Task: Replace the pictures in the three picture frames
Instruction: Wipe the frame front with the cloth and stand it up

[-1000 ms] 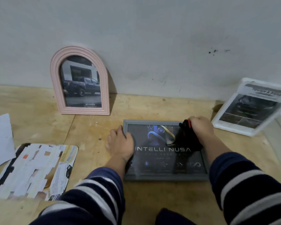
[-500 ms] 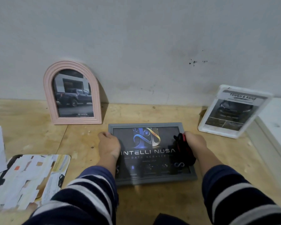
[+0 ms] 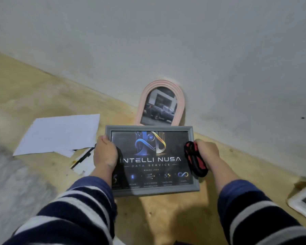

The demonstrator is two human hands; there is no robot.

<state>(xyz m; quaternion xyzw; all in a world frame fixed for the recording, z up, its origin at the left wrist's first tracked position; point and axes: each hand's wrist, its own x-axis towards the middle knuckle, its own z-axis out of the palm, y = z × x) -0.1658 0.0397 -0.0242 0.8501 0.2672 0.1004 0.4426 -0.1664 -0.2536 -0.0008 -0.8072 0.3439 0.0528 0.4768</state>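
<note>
Both hands [image 3: 105,155] [image 3: 208,152] grip the grey frame [image 3: 148,190] (right also clutching a cloth [image 3: 194,160]).

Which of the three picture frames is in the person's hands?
The grey rectangular frame, gripped at both sides. The pink arched frame leans on the wall; the white frame lies apart.

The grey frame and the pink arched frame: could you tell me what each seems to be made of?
Grey frame: probably painted wood or moulded plastic; matte, with a stepped profile. The front looks glazed, though no clear glare confirms it.
Pink frame: likely moulded plastic or resin; smooth, with concentric ridges round the arch.
</note>
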